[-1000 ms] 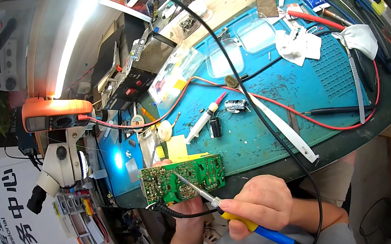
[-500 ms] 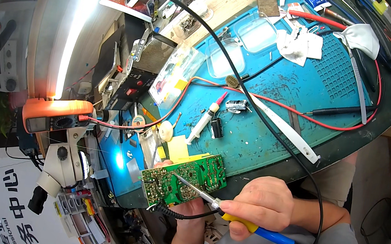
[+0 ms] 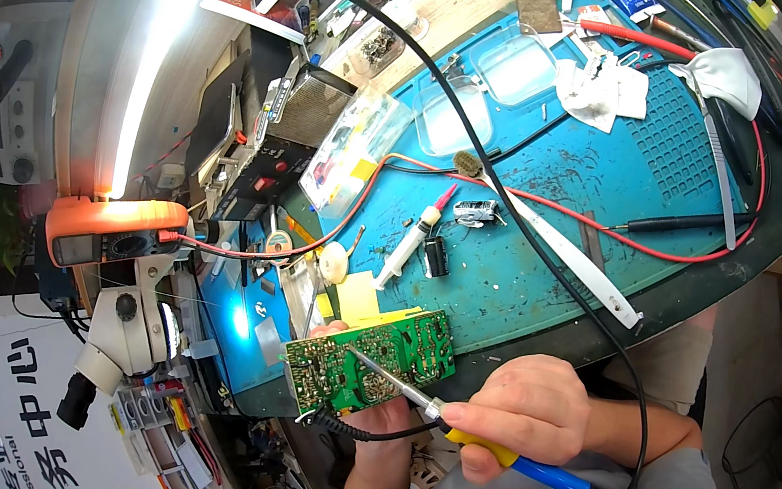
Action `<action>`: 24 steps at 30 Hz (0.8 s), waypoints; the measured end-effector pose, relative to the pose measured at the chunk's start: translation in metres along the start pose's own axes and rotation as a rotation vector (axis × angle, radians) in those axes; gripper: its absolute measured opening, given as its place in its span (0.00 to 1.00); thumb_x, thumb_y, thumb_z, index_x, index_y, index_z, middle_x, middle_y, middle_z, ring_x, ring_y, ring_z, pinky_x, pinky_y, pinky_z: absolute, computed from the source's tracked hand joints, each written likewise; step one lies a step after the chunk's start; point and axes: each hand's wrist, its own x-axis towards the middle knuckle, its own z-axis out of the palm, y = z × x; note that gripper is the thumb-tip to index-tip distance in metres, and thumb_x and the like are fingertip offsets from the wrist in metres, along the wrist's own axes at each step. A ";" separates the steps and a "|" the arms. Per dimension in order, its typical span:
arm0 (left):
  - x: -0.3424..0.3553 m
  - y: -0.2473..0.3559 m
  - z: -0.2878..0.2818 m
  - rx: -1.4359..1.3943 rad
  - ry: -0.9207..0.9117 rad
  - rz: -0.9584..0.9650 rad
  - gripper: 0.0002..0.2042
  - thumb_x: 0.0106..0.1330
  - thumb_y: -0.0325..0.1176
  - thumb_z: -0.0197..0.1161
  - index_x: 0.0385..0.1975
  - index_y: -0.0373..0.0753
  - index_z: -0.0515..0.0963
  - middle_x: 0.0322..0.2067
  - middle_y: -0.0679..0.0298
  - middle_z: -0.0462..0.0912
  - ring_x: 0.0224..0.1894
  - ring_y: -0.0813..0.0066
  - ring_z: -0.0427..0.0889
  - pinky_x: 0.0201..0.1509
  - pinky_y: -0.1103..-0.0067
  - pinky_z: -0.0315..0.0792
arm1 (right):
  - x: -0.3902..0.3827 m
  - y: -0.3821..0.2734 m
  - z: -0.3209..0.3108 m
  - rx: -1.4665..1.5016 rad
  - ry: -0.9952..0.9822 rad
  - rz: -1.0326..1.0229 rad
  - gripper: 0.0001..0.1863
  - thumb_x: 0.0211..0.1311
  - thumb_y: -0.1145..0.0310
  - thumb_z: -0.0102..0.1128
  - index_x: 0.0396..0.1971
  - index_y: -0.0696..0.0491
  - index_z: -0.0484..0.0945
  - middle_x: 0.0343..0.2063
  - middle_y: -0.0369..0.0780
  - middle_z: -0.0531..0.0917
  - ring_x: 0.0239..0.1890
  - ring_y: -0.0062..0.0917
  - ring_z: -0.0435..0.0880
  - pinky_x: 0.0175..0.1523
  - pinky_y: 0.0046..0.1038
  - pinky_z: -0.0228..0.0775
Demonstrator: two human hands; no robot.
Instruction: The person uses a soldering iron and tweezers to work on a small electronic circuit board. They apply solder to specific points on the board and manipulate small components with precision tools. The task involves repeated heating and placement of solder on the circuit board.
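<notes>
My left hand holds a green circuit board from below and behind, its solder side facing up; most of the fingers are hidden by the board. In my right hand is a soldering iron with a blue and yellow handle, gripped like a pen. Its metal tip points at the board's upper left part and seems to touch it. A black cable runs from the board's lower edge, and the iron's own black cord loops up across the view.
On the blue mat lie a syringe, black capacitors, a white flat tool, tweezers and red and black test leads. An orange multimeter and a microscope stand at left.
Almost nothing differs. The whole view has shifted very slightly; the iron's tip stays at about the same place on the board.
</notes>
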 end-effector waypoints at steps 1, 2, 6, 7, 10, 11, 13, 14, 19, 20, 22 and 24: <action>0.000 -0.001 0.001 -0.007 0.024 0.005 0.15 0.72 0.35 0.57 0.55 0.40 0.70 0.51 0.63 0.76 0.56 0.70 0.78 0.61 0.66 0.75 | 0.000 0.000 0.000 0.003 -0.005 0.002 0.13 0.57 0.69 0.62 0.39 0.60 0.84 0.21 0.32 0.79 0.15 0.16 0.75 0.17 0.18 0.65; 0.000 -0.001 0.001 -0.006 0.021 0.008 0.15 0.72 0.35 0.57 0.55 0.40 0.70 0.52 0.63 0.76 0.56 0.70 0.77 0.61 0.65 0.75 | 0.000 0.000 0.000 0.001 -0.008 0.002 0.13 0.57 0.69 0.62 0.39 0.60 0.84 0.21 0.32 0.79 0.15 0.16 0.74 0.17 0.18 0.65; 0.000 -0.003 0.001 0.015 0.015 0.017 0.15 0.72 0.35 0.57 0.55 0.41 0.70 0.52 0.63 0.77 0.57 0.70 0.78 0.61 0.65 0.75 | 0.000 -0.001 0.000 -0.003 -0.014 0.003 0.13 0.56 0.69 0.63 0.39 0.60 0.84 0.21 0.32 0.79 0.15 0.17 0.74 0.18 0.18 0.64; 0.000 -0.003 0.001 0.023 0.016 0.018 0.15 0.72 0.35 0.57 0.55 0.41 0.70 0.53 0.63 0.77 0.56 0.69 0.78 0.61 0.65 0.75 | 0.000 0.000 0.000 -0.003 -0.014 0.003 0.13 0.56 0.69 0.63 0.39 0.60 0.84 0.21 0.32 0.79 0.15 0.17 0.74 0.18 0.18 0.64; 0.001 -0.002 -0.004 -0.037 -0.017 -0.009 0.15 0.72 0.36 0.57 0.55 0.41 0.70 0.52 0.64 0.77 0.56 0.69 0.78 0.61 0.65 0.75 | -0.001 -0.001 0.000 0.000 -0.010 0.007 0.13 0.56 0.70 0.63 0.39 0.60 0.84 0.20 0.32 0.79 0.16 0.17 0.75 0.18 0.18 0.65; 0.001 -0.002 -0.004 -0.044 -0.024 -0.015 0.15 0.72 0.36 0.57 0.55 0.42 0.70 0.52 0.64 0.78 0.56 0.69 0.78 0.61 0.65 0.75 | -0.001 0.000 0.000 0.006 -0.013 0.010 0.13 0.56 0.70 0.63 0.39 0.60 0.84 0.20 0.32 0.79 0.16 0.17 0.75 0.18 0.18 0.65; 0.001 -0.002 -0.004 -0.016 -0.022 -0.009 0.14 0.73 0.36 0.56 0.55 0.42 0.70 0.52 0.64 0.78 0.55 0.69 0.79 0.60 0.65 0.76 | 0.000 0.000 -0.001 0.016 -0.019 0.017 0.13 0.56 0.70 0.63 0.39 0.60 0.84 0.20 0.32 0.79 0.16 0.18 0.75 0.18 0.19 0.66; 0.001 -0.002 -0.004 -0.002 -0.020 -0.003 0.14 0.73 0.36 0.56 0.55 0.42 0.70 0.52 0.64 0.78 0.55 0.69 0.79 0.60 0.65 0.76 | 0.001 0.000 -0.001 0.018 -0.019 0.020 0.13 0.56 0.70 0.63 0.39 0.60 0.84 0.20 0.32 0.79 0.16 0.18 0.75 0.18 0.19 0.66; -0.001 -0.003 -0.001 0.071 0.049 0.019 0.15 0.73 0.36 0.56 0.55 0.42 0.69 0.51 0.64 0.79 0.54 0.69 0.79 0.59 0.66 0.76 | 0.002 -0.001 -0.001 0.028 -0.021 0.039 0.13 0.55 0.71 0.63 0.39 0.60 0.84 0.20 0.33 0.79 0.16 0.18 0.76 0.18 0.19 0.66; -0.001 -0.003 -0.002 0.053 0.044 0.010 0.15 0.73 0.36 0.56 0.55 0.42 0.70 0.51 0.64 0.79 0.54 0.69 0.79 0.59 0.66 0.76 | 0.002 -0.001 -0.001 0.032 -0.018 0.043 0.13 0.55 0.71 0.63 0.39 0.59 0.84 0.20 0.33 0.79 0.16 0.18 0.76 0.18 0.19 0.66; 0.000 -0.004 -0.007 0.016 0.034 -0.007 0.15 0.73 0.37 0.56 0.55 0.41 0.70 0.51 0.64 0.79 0.54 0.69 0.80 0.59 0.66 0.76 | 0.003 -0.001 -0.001 0.042 -0.014 0.051 0.13 0.54 0.71 0.63 0.39 0.59 0.84 0.20 0.33 0.79 0.16 0.18 0.76 0.18 0.19 0.66; 0.000 -0.004 -0.008 0.017 0.037 -0.012 0.14 0.73 0.37 0.56 0.55 0.41 0.70 0.51 0.64 0.79 0.54 0.69 0.80 0.59 0.66 0.77 | 0.003 -0.001 -0.001 0.047 -0.018 0.052 0.13 0.54 0.72 0.63 0.39 0.59 0.84 0.20 0.32 0.79 0.16 0.18 0.76 0.18 0.19 0.67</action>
